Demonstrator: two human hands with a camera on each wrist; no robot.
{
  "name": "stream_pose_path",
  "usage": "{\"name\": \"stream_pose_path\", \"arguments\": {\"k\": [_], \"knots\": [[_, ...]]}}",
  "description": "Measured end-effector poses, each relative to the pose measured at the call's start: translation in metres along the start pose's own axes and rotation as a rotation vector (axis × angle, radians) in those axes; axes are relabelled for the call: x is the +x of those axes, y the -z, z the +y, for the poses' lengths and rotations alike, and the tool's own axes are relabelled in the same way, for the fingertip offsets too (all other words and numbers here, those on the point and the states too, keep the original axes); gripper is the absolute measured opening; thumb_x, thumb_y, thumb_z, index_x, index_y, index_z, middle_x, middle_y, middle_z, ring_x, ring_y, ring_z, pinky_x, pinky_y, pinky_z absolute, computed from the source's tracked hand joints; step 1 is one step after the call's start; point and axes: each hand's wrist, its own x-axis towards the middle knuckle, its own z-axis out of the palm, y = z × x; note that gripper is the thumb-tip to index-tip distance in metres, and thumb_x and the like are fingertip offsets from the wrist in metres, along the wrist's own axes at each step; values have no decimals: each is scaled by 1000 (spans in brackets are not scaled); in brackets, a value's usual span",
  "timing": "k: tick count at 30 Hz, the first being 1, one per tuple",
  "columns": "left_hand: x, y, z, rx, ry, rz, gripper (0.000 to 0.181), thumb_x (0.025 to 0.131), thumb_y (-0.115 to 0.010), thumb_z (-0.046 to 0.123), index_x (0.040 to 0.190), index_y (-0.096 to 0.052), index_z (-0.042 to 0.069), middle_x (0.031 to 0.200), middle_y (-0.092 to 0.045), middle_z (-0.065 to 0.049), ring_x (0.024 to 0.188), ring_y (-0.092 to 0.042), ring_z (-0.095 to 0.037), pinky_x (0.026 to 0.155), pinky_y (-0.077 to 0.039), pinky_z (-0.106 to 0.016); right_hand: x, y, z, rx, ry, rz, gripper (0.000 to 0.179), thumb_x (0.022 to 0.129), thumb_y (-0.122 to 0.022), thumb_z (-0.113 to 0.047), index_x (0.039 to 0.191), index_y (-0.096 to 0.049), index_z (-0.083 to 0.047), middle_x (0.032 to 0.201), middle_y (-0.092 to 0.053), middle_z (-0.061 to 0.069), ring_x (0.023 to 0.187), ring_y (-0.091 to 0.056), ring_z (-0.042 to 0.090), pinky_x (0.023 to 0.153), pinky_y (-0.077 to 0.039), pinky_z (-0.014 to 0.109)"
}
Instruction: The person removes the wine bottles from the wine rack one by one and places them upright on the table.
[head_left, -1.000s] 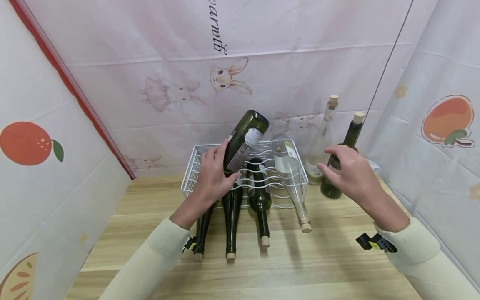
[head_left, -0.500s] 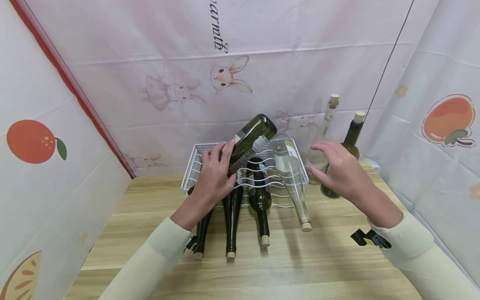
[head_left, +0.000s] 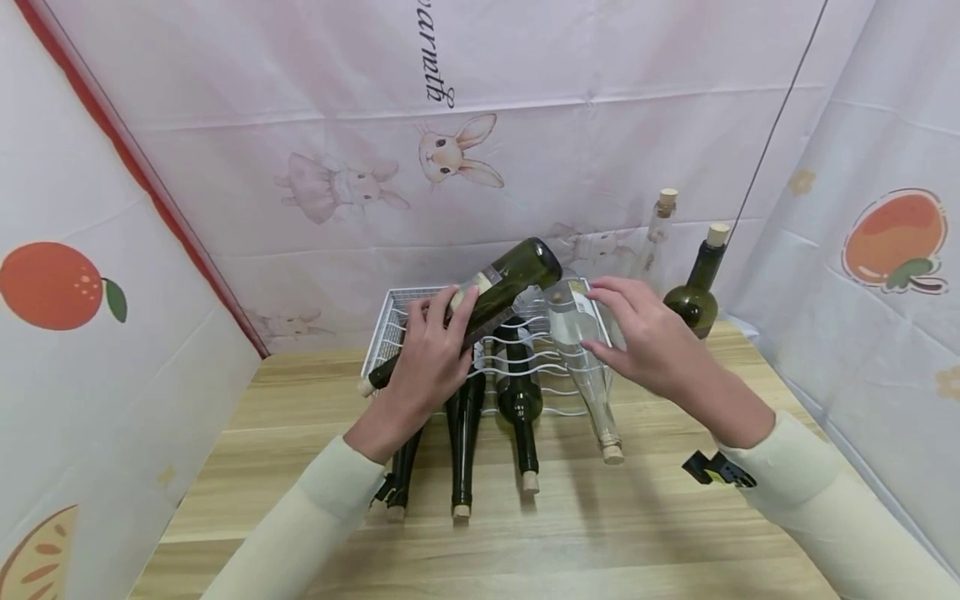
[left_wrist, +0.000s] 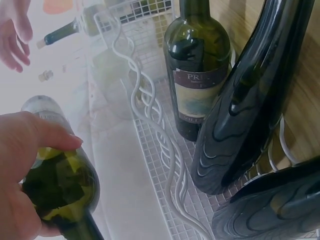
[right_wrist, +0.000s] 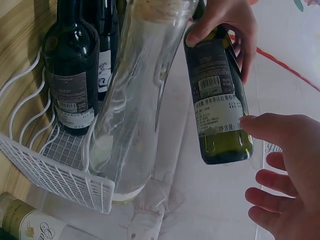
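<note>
My left hand (head_left: 429,358) grips a green wine bottle (head_left: 531,265) above the white wire rack (head_left: 378,354). The bottle is tilted, its base up to the right and its corked neck down to the left. My right hand (head_left: 651,337) has its fingers spread, overlapping the upper rack's right side in the head view. In the right wrist view its thumb (right_wrist: 270,125) appears right at the held bottle's label (right_wrist: 220,115). Lying in the rack are several dark bottles (head_left: 517,396) and one clear glass bottle (head_left: 592,375), corks toward me.
Behind my right hand, a corked green bottle (head_left: 692,308) and a corked clear bottle (head_left: 656,242) stand upright at the table's back right. The wooden table (head_left: 300,392) meets a printed cloth wall (head_left: 322,267) behind the rack.
The held bottle has tipped further toward horizontal, its base shifting right and its neck coming into view at the left. My right hand has moved left from the standing bottles toward the held one.
</note>
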Motion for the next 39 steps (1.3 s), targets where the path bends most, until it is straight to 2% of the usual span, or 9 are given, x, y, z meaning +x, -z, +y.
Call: {"name": "stream_pose_path", "arguments": {"k": [9,17,23,28,34,39], "knots": [[1,-2,4,27,-52,50,70,84,-70,-1,150,-50,6,142,-56,-27,119,-53,-44,98,-49,-52,10,-5,-9,-46,70,-4,72,74,-92,-14,132,-58,9,138,-60,26,130,-56,41,106,-54,54],[3,0,10,60,-106,85,62,89,-67,-1,149,-53,7,140,-57,-26,115,-55,-45,96,-53,-54,18,-15,-13,-101,142,-12,79,71,-95,-18,136,-56,8,142,-58,26,133,-55,43,112,-50,52],[5,2,13,99,-129,80,60,93,-67,0,150,-52,8,142,-57,-25,116,-57,-44,97,-53,-52,24,-18,-15,-242,238,6,79,73,-94,-24,135,-57,8,140,-61,27,131,-58,45,114,-49,49],[4,2,15,117,-149,78,59,92,-69,1,149,-54,10,142,-57,-25,116,-57,-44,97,-53,-52,28,-20,-17,-373,302,-17,85,74,-93,-33,138,-56,8,141,-61,26,131,-58,44,116,-47,49],[4,2,18,131,-173,84,61,90,-68,-1,148,-55,11,143,-57,-24,114,-56,-44,97,-53,-53,32,-23,-19,-396,310,-39,93,71,-96,-40,141,-55,6,143,-59,26,134,-56,44,116,-47,52],[6,3,22,158,-203,97,55,95,-64,1,148,-56,12,142,-58,-23,115,-58,-43,98,-52,-53,34,-24,-19,-418,314,-49,95,71,-95,-41,142,-53,5,145,-58,25,135,-55,44,116,-47,53]]}}
